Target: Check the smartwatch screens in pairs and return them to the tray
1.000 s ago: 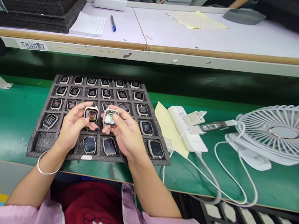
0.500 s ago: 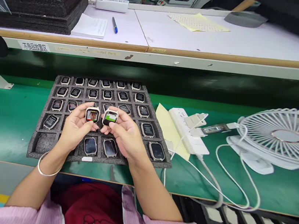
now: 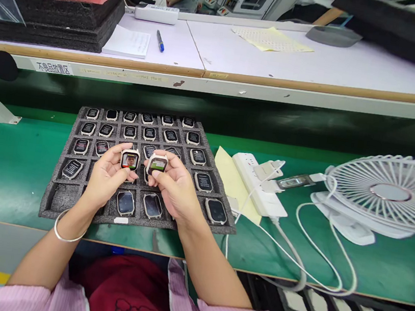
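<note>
My left hand point(image 3: 106, 178) is closed around a small watch body point(image 3: 129, 159) whose lit screen shows a red and dark picture. My right hand point(image 3: 174, 187) grips a second watch body point(image 3: 157, 164) with a green band on its screen. Both are held side by side just above a dark foam tray point(image 3: 55, 195) with several more watch bodies lying in its pockets. A silver bangle point(image 3: 65, 233) circles my left wrist.
A white power strip point(image 3: 255, 185) with plugs and white cables lies right of the tray, beside a yellow sheet point(image 3: 228, 174) and a white fan point(image 3: 387, 193). The raised shelf behind holds stacked foam point(image 3: 54, 10), a notepad point(image 3: 128, 41) and a blue pen point(image 3: 160, 41). Other people stand beyond it.
Both hands have stayed together over the tray. The watch in my right hand turned so its green screen faces up more. The view shifted slightly down.
</note>
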Demonstrator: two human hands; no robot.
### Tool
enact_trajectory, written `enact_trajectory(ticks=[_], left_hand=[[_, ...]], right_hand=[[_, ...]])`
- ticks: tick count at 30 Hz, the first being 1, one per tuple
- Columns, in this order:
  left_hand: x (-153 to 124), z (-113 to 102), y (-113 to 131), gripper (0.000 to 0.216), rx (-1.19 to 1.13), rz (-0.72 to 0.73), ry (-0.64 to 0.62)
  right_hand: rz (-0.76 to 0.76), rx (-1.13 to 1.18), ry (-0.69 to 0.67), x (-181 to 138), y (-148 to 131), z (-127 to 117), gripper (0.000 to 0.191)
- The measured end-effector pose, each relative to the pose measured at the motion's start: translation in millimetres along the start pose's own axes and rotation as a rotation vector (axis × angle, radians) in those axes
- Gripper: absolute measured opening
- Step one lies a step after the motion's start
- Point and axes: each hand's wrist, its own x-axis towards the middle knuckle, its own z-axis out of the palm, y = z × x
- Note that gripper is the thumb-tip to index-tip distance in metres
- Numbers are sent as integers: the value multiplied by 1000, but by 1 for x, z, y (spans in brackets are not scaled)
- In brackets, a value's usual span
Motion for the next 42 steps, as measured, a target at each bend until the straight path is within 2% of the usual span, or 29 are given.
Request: enact_trajectory(ticks=[10,16,20,24,29,33,36,42], left_hand=[[0,0,8,51,-105,-39,15],[-2,2,25,51,-121,-8,-17],[20,2,56,51,-113,79,-58],[46,4,101,56,-88,226,-131],[58,15,146,58,-47,431,-155],[65,23,169,62,-4,571,-159],[71,28,184,63,14,633,-163],[80,36,204,67,13,709,-192]], right_hand=[[-9,38,-101,5,1,5,43],[-34,80,-150,9,-11,12,37],[-96,87,-237,31,-45,24,36],[-247,4,-342,53,-94,43,34],[-412,-79,-440,61,-144,64,30],[-506,-101,-468,61,-172,76,24],[-547,-104,-496,62,-190,81,25],[-649,-186,-542,60,-212,82,46]])
